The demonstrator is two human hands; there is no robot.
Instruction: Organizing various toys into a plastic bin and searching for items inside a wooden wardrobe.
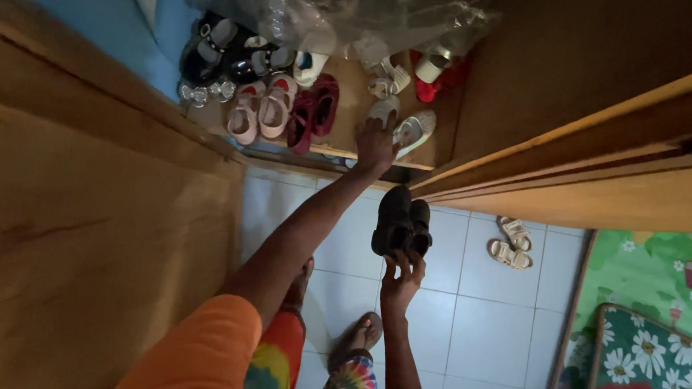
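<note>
left hand (374, 145) flat on the white shoes (400, 123) on the shelf (350, 109), fingers spread; right hand (401, 281) (fingers clamped) lifts the black shoes (401, 222) over the floor (466, 301).

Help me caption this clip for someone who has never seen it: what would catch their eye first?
First, the left hand stretched out to a white shoe on the cupboard shelf crowded with small pink, dark red and white shoes. Just below, the right hand holds up a pair of black shoes above the pale tiled floor. At the right, a pair of white sandals lies on the tiles beside a flowered mat.
</note>
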